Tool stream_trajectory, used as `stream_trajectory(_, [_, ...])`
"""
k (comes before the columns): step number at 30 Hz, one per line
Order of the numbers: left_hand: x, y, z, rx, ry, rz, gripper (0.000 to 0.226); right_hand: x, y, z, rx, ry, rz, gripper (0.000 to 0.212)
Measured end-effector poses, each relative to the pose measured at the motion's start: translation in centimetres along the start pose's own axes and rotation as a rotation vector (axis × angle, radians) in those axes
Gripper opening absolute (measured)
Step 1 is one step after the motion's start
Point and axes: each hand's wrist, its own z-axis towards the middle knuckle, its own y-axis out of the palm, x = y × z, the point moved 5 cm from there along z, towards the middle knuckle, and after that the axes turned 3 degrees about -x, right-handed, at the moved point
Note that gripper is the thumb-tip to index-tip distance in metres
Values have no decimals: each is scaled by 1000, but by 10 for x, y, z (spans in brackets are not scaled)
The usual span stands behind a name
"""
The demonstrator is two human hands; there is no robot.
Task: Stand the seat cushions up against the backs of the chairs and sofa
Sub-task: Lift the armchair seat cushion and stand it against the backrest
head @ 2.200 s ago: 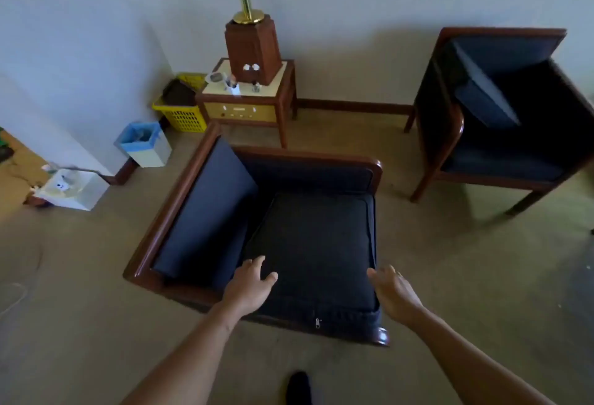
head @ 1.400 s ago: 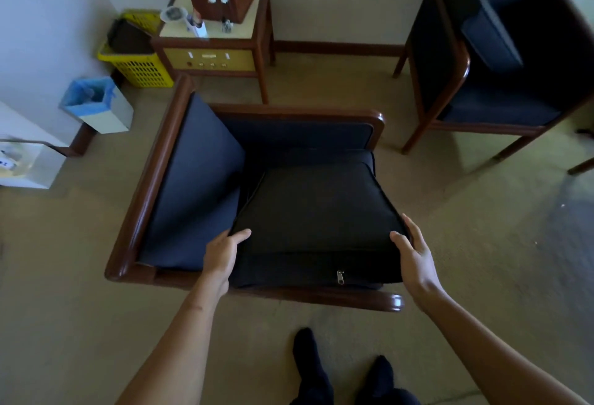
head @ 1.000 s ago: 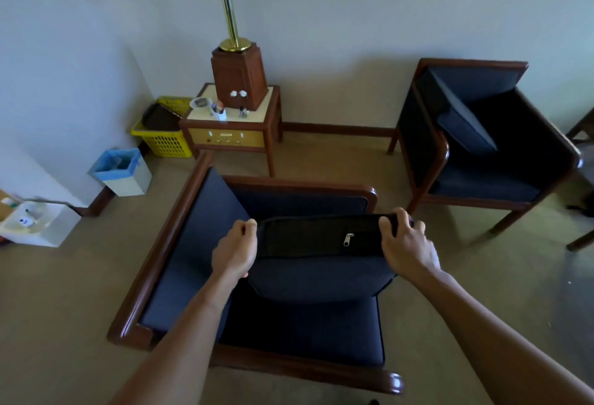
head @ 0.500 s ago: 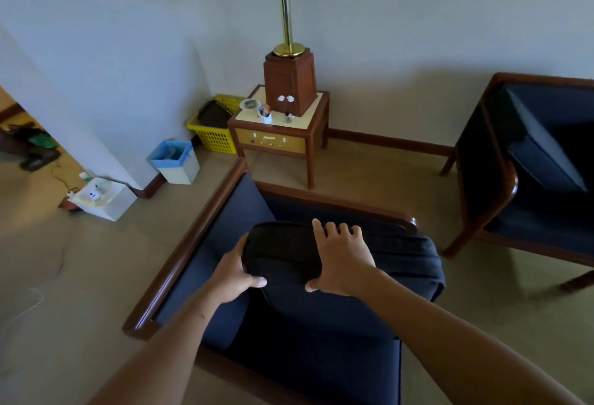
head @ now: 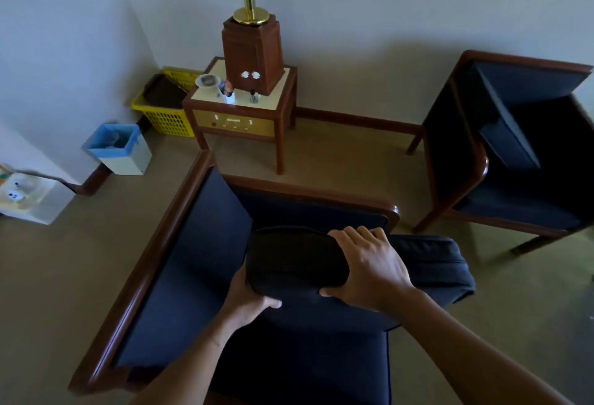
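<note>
I see the left hand point(head: 249, 300) cupped under the lower left corner of the seat cushion point(head: 321, 263), thumb in front, its grip clamped there. The cushion stands tilted on the near chair point(head: 180, 263), spilling past its right side. The right hand point(head: 373, 268) lies over the top edge, fingers point(head: 356, 232) curled behind, closed on it.

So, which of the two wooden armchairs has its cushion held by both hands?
The near wooden armchair: both hands grip its dark blue seat cushion. The far armchair by the wall is untouched.
</note>
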Motion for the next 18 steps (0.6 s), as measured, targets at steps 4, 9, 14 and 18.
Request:
stream_trajectory(4, [50,1,-8,8,149,106,75,23,-26,-5,3,36,65,100])
stream_trajectory(9, [149,0,-29,-4,381,455,70,67,-60,-29,72,219,337,109])
stream_trajectory(14, [232,30,-52,-26,603,854,78,111,-42,-64,108,368,632,113])
stream_trajectory(18, [213,90,-39,-83,559,1063,53,124,19,-85,15,487,737,118])
